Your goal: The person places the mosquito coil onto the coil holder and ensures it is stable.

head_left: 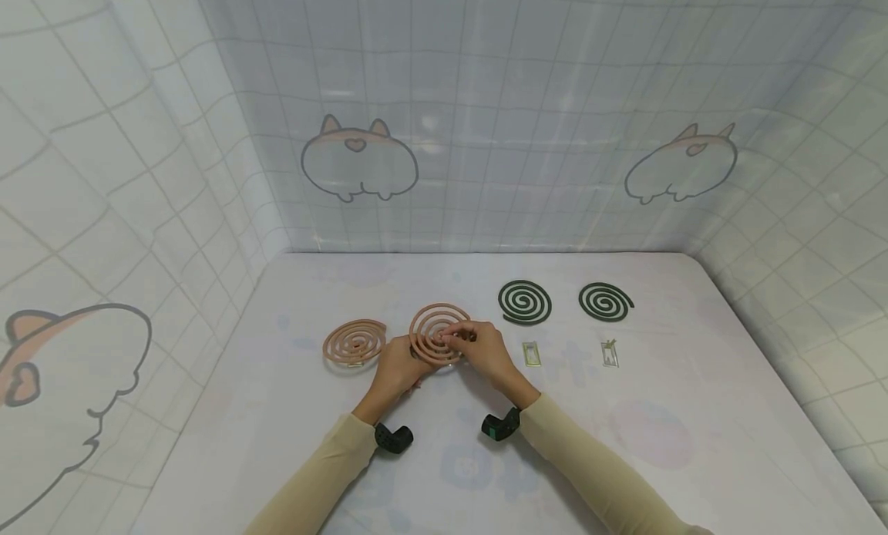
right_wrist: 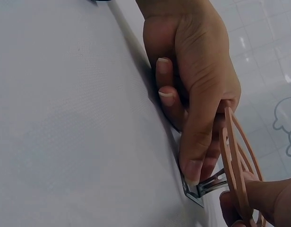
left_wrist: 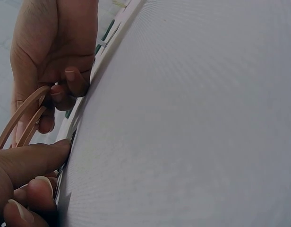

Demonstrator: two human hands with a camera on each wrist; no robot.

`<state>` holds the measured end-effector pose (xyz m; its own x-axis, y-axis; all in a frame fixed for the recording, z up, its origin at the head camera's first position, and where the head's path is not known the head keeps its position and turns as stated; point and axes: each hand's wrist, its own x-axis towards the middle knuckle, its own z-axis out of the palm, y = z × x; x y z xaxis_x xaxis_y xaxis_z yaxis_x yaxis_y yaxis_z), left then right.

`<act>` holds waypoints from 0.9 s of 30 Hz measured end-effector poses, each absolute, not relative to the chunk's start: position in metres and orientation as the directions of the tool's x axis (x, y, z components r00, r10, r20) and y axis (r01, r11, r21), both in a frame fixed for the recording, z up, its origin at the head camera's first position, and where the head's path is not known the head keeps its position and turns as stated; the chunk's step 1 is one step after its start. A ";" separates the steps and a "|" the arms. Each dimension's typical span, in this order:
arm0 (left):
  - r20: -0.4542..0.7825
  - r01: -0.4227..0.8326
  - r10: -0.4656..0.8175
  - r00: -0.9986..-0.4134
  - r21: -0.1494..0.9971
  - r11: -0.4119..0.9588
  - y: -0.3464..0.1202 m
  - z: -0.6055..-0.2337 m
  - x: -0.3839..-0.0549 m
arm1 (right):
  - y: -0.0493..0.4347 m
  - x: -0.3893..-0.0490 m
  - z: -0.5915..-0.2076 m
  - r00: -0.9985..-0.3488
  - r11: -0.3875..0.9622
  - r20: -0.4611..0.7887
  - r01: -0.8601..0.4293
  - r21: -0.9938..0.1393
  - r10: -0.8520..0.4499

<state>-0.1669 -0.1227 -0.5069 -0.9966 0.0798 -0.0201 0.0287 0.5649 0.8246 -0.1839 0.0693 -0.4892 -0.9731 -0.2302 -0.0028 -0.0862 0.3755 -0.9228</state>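
Observation:
A brown mosquito coil (head_left: 425, 336) stands tilted over a small metal stand (right_wrist: 194, 191). My left hand (head_left: 398, 363) holds the stand low at the tabletop, its thumb over the flat base in the right wrist view. With thumb and fingertips my right hand (head_left: 486, 346) pinches the coil near its centre, where the stand's upright tab (right_wrist: 214, 183) meets it. To the left, a second brown coil (head_left: 355, 341) sits raised and tilted above the table, with a bit of metal showing under its front edge.
Two dark green coils (head_left: 525, 302) lie flat at the back right of the white table (head_left: 444, 489). In front of them lie two small metal stands, one yellowish (head_left: 531, 354) and one silvery (head_left: 610, 354) with its tab raised. Tile-patterned curtains (head_left: 486, 134) enclose the table.

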 end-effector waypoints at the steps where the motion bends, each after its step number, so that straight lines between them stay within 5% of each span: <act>1: -0.019 0.030 0.081 -0.997 0.823 0.567 -0.123 -0.507 -0.167 | 0.070 -0.184 -0.489 -0.972 0.381 -0.004 -0.087 -0.920 -0.234; 27: -0.009 0.042 0.090 -0.996 0.835 0.548 -0.124 -0.505 -0.165 | 0.073 -0.193 -0.486 -0.942 0.421 -0.027 -0.124 -0.899 -0.335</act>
